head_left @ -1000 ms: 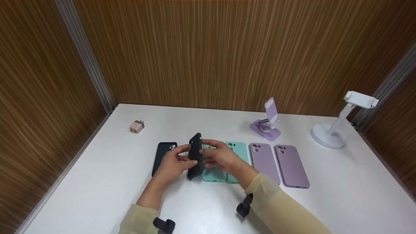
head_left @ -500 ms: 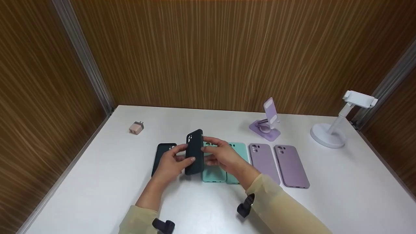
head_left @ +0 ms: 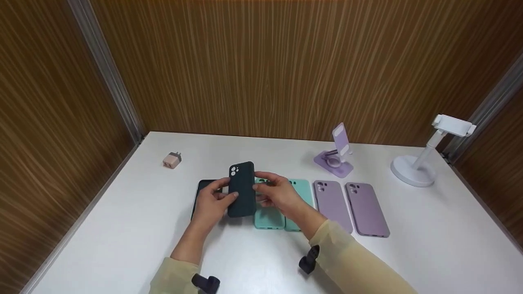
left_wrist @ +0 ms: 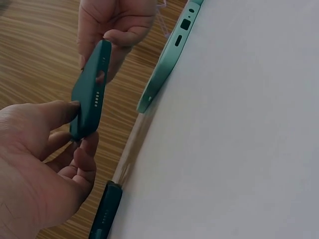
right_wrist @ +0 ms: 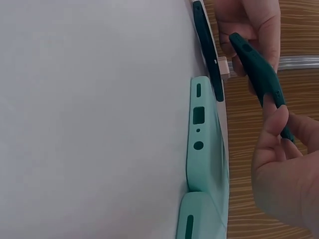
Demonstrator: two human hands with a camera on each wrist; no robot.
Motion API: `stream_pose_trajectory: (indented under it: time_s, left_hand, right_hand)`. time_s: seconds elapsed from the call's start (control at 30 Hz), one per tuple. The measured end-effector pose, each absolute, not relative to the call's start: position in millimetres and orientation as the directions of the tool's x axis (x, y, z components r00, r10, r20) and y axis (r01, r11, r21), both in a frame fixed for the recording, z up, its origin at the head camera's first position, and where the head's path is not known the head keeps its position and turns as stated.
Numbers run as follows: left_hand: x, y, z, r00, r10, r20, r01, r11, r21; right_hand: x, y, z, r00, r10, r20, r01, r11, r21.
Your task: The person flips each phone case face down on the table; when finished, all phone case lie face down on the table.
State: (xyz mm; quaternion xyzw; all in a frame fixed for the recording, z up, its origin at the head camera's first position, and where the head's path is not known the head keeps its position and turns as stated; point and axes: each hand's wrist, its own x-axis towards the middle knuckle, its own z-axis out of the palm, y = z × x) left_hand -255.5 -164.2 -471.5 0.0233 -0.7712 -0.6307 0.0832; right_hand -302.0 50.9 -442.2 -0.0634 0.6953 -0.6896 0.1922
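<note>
Between both hands a dark green phone case (head_left: 242, 192) is held up off the table, its back with the camera cutouts toward the head camera. My left hand (head_left: 210, 206) pinches its left edge, thumb on the back. On the right edge, my right hand (head_left: 282, 196) pinches it with thumb and fingers. The left wrist view shows the bottom end of the held case (left_wrist: 92, 94), with its port and speaker holes. A second dark green case (head_left: 201, 192) lies on the table, partly hidden by my left hand. Two mint green cases (head_left: 269, 222) lie under and behind my right hand.
Two purple phone cases (head_left: 333, 206) lie in the row further right. Behind them stand a purple folding phone stand (head_left: 341, 143) and a white phone stand (head_left: 414, 169). A pink charger plug (head_left: 172, 160) sits at the back left. Wood-grain panels (head_left: 261, 69) enclose the table.
The held dark green case has turned from nearly edge-on to showing its back. My left hand has shifted slightly left with its edge; the right hand stays nearly in place.
</note>
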Motion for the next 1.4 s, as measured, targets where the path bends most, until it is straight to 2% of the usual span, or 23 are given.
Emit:
stream_pose_trajectory:
  time_s: [0.5,0.9,1.17,1.4]
  left_hand:
    - [-255,-165,-470,-0.978,-0.186,0.098,0.042,0.283,0.958]
    - [-256,-166,-473,-0.981,-0.184,0.066,0.0,0.337,0.942]
    - [-256,-166,-475,-0.98,-0.184,0.071,-0.001,0.361,0.933]
    - [-256,-166,-479,-0.981,-0.184,0.056,-0.015,0.363,0.932]
  right_hand:
    - [-306,45,-451,-0.937,-0.329,-0.119,0.069,0.159,-0.985]
    - [-305,41,-451,-0.941,-0.306,-0.147,0.066,0.261,-0.963]
    - [-306,40,-454,-0.949,-0.302,-0.095,-0.019,0.354,-0.935]
    - [-304,40,-457,-0.949,-0.305,-0.081,-0.041,0.375,-0.926]
